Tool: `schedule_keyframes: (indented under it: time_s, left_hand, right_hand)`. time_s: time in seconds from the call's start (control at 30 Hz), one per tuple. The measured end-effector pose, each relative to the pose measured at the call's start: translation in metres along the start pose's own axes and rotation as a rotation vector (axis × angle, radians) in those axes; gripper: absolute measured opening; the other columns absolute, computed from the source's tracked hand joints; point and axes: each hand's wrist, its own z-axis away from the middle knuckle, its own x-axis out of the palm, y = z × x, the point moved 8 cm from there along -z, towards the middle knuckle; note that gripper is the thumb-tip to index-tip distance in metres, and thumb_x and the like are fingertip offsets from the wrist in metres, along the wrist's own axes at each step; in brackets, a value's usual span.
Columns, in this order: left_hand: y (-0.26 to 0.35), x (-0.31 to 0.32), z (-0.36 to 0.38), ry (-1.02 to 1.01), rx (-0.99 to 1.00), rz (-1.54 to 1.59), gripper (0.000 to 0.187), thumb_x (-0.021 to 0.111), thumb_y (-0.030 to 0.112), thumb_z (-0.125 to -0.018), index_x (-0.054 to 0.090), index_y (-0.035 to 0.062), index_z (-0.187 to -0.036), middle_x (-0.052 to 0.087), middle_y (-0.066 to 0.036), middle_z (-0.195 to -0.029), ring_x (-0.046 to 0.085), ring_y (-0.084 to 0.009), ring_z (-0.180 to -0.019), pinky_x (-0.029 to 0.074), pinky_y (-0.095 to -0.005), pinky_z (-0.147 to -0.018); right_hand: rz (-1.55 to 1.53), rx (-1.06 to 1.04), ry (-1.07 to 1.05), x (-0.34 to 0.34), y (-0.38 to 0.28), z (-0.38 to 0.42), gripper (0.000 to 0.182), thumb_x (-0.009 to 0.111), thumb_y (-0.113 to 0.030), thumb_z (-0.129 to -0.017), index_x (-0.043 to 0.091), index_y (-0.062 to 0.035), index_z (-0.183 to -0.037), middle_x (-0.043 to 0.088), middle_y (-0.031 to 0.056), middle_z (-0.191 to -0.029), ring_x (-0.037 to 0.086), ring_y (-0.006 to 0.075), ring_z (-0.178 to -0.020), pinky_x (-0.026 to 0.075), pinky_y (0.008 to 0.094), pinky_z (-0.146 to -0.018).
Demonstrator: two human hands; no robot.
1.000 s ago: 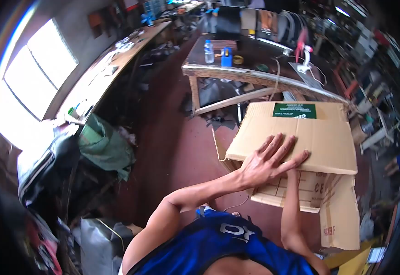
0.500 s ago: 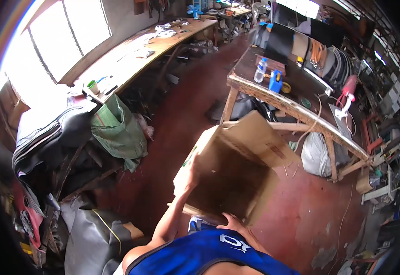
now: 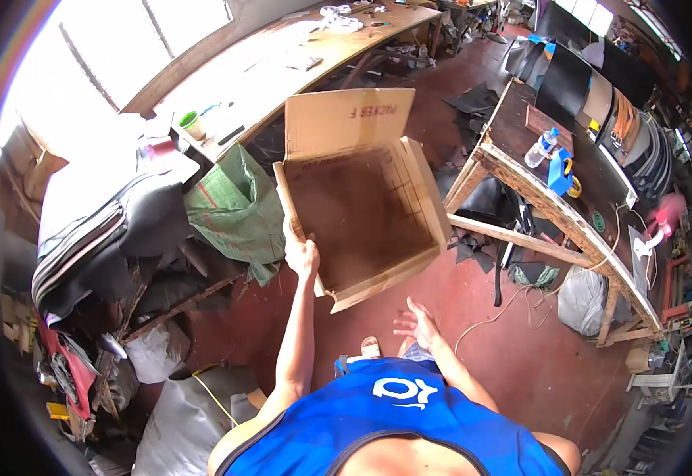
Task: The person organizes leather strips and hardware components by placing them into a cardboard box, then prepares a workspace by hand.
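Observation:
An open cardboard box [image 3: 366, 270] is held up in front of me, its mouth facing me and one flap standing up at the far side. Its inside shows bare brown board. My left hand [image 3: 302, 252] grips the box's left edge, fingers wrapped over the side wall. My right hand [image 3: 419, 327] is free of the box, just below its lower right corner, with the fingers spread and nothing in them.
On the left, a green woven sack [image 3: 239, 208] hangs beside stacked dark sheets [image 3: 96, 238] and a long wooden workbench [image 3: 346, 49]. To the right is a dark-topped table [image 3: 513, 127] with a water bottle [image 3: 542, 148] and a blue tape dispenser [image 3: 559, 172]. A white sack [image 3: 586, 300] lies beneath.
The box has risen off the floor area and swung left and away, turning as it went. My left hand stays on its edge; my right hand has come off the box and opened.

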Motion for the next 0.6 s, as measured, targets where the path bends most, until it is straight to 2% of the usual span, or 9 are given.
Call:
schedule_keyframes:
  time_s: [0.13,0.17,0.23,0.3,0.33,0.37,0.43,0.53,0.6]
  left_hand:
    - [0.011,0.054,-0.04,0.006,-0.079,0.113,0.068,0.065,0.011,-0.074,0.034,0.0214,-0.133,0.061,-0.015,-0.105,0.06,-0.0355,-0.092,0.046,-0.043,-0.083]
    - [0.011,0.072,-0.051,0.004,-0.062,0.141,0.068,0.066,0.012,-0.074,0.034,0.0216,-0.133,0.061,-0.016,-0.106,0.06,-0.0356,-0.092,0.046,-0.0434,-0.083]
    - [0.011,0.112,-0.074,-0.024,-0.059,0.136,0.069,0.067,0.015,-0.073,0.033,0.022,-0.134,0.06,-0.017,-0.107,0.06,-0.0355,-0.092,0.046,-0.043,-0.083]
    - [0.013,0.151,-0.092,-0.076,-0.033,0.216,0.071,0.067,0.016,-0.073,0.033,0.0225,-0.134,0.06,-0.017,-0.107,0.06,-0.0347,-0.092,0.046,-0.0426,-0.084]
    - [0.016,0.169,-0.097,-0.13,-0.075,0.201,0.072,0.067,0.016,-0.072,0.032,0.0229,-0.135,0.06,-0.016,-0.107,0.06,-0.0331,-0.093,0.046,-0.0414,-0.086]
    - [0.012,0.193,-0.105,-0.211,-0.146,0.237,0.072,0.068,0.017,-0.072,0.032,0.0225,-0.135,0.059,-0.015,-0.109,0.059,-0.0323,-0.096,0.045,-0.0406,-0.088]
    - [0.034,0.216,-0.125,-0.204,-0.166,0.169,0.075,0.07,0.01,-0.071,0.032,0.0204,-0.135,0.057,-0.013,-0.11,0.057,-0.0247,-0.096,0.045,-0.0358,-0.086]
    - [0.052,0.258,-0.172,-0.221,-0.086,0.286,0.076,0.072,0.014,-0.071,0.031,0.0169,-0.135,0.058,-0.011,-0.109,0.057,-0.0233,-0.095,0.045,-0.0356,-0.085]
    - [0.06,0.281,-0.198,-0.247,-0.117,0.294,0.076,0.072,0.014,-0.071,0.031,0.0167,-0.135,0.058,-0.011,-0.109,0.057,-0.0228,-0.095,0.045,-0.0348,-0.085]
  right_hand:
    - [-0.207,0.049,0.046,0.029,-0.066,-0.073,0.094,0.068,-0.058,-0.07,0.02,-0.0163,-0.14,0.049,0.0165,-0.113,0.055,0.0297,-0.091,0.055,0.0491,-0.068]
    - [-0.205,0.034,0.049,0.038,-0.091,-0.087,0.101,0.069,-0.062,-0.066,0.02,-0.0111,-0.139,0.05,0.0164,-0.113,0.055,0.0306,-0.09,0.054,0.0505,-0.069]
    - [-0.198,-0.006,0.078,0.042,-0.125,-0.139,0.098,0.068,-0.06,-0.068,0.024,-0.0032,-0.134,0.053,0.0176,-0.106,0.058,0.0288,-0.081,0.055,0.0491,-0.064]
    - [-0.218,0.018,-0.047,0.054,-0.157,-0.186,0.084,0.067,-0.059,-0.07,0.037,0.0011,-0.12,0.056,0.0172,-0.095,0.06,0.0261,-0.067,0.056,0.0458,-0.059]
    - [-0.221,0.015,0.075,0.052,-0.172,-0.208,0.068,0.067,-0.058,-0.072,0.046,-0.0018,-0.105,0.057,0.0148,-0.088,0.059,0.024,-0.056,0.057,0.0412,-0.053]
    - [-0.25,0.013,0.255,0.046,-0.188,-0.221,0.059,0.069,-0.05,-0.074,0.049,-0.0017,-0.102,0.056,0.0136,-0.088,0.06,0.0264,-0.062,0.055,0.0425,-0.055]
    - [-0.256,0.042,0.298,-0.011,-0.157,-0.346,0.051,0.07,-0.033,-0.074,0.048,-0.001,-0.106,0.055,0.0135,-0.091,0.059,0.0283,-0.074,0.053,0.0429,-0.058]
    - [-0.177,-0.05,0.418,0.022,-0.256,-0.294,0.05,0.067,-0.016,-0.064,0.049,-0.0036,-0.11,0.052,0.0136,-0.103,0.048,0.0262,-0.099,0.046,0.0408,-0.078]
    - [-0.138,-0.019,0.448,0.027,-0.284,-0.303,0.047,0.067,-0.015,-0.064,0.052,-0.0012,-0.107,0.052,0.0164,-0.108,0.049,0.0272,-0.101,0.045,0.0426,-0.079]
